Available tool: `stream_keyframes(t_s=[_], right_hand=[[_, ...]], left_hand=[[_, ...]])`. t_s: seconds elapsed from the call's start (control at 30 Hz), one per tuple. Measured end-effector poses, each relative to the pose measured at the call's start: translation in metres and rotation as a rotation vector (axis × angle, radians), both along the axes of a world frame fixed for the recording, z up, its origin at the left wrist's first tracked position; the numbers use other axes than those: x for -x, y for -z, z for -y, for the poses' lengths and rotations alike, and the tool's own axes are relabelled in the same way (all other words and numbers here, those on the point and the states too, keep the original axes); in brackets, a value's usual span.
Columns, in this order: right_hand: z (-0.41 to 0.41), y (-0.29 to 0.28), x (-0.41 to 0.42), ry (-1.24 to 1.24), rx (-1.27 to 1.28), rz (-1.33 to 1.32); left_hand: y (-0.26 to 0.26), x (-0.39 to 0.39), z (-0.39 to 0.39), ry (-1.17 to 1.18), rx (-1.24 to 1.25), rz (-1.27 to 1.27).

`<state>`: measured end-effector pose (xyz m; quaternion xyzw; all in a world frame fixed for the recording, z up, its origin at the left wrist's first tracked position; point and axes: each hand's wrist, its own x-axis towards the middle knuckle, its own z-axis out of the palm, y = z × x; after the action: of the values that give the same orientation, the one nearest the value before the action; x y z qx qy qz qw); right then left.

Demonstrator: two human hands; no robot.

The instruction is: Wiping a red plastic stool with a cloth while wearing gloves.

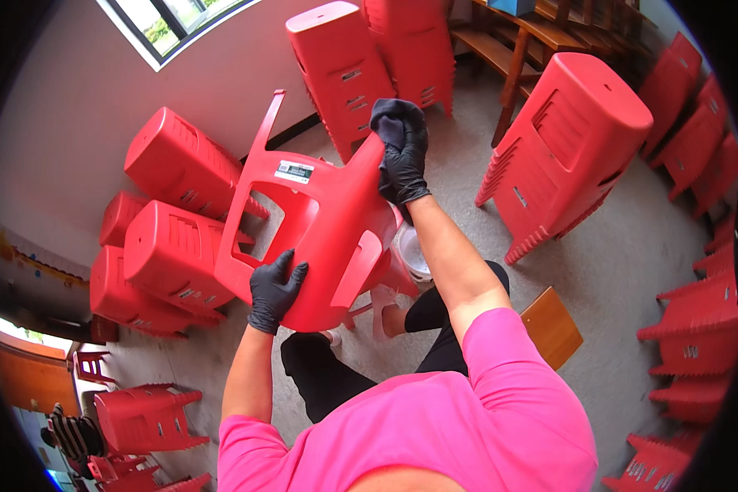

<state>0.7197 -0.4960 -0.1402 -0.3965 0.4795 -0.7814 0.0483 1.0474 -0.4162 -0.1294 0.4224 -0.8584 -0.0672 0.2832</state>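
Observation:
A red plastic stool (pixel 338 224) is held up in front of me, tilted, with a label bearing writing on one side. My left hand (pixel 277 289), in a black glove, grips its lower left part, thumb and fingers on the plastic. My right hand (pixel 404 161), also gloved in black, holds a dark cloth (pixel 396 117) around the end of a leg at the upper right. Partly hidden behind the stool and my right forearm, a white bucket (pixel 413 252) stands on the floor. The parts of the stool under my right hand are covered by glove and cloth.
Stacked red stools stand at the left (pixel 166 246), the back (pixel 338 74) and the right (pixel 566 147), with more along the far right edge (pixel 695 326). A wooden board (pixel 552 328) is near my right elbow. Wooden furniture (pixel 516 49) stands behind. A person (pixel 74 433) is at lower left.

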Motion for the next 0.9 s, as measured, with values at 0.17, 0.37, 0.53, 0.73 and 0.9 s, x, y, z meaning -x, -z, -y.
stream_keyframes(t_s=[0.17, 0.37, 0.53, 0.73, 0.9], right_hand=[[-0.054, 0.024, -0.07, 0.114, -0.095, -0.369], [-0.149, 0.006, -0.164, -0.212, -0.394, -0.614], [-0.098, 0.016, -0.093, -0.144, -0.06, -0.756], [-0.047, 0.03, -0.002, -0.311, -0.252, 0.273], [-0.064, 0.063, 0.046, -0.274, -0.385, 0.298]], left_hand=[[0.001, 0.004, -0.002, -0.034, 0.004, 0.009], [0.009, 0.004, -0.001, 0.017, -0.061, -0.105], [0.009, 0.011, -0.006, -0.084, 0.059, 0.014], [0.005, 0.013, 0.003, -0.125, -0.065, -0.057], [0.002, -0.006, 0.019, -0.082, -0.487, -0.525]])
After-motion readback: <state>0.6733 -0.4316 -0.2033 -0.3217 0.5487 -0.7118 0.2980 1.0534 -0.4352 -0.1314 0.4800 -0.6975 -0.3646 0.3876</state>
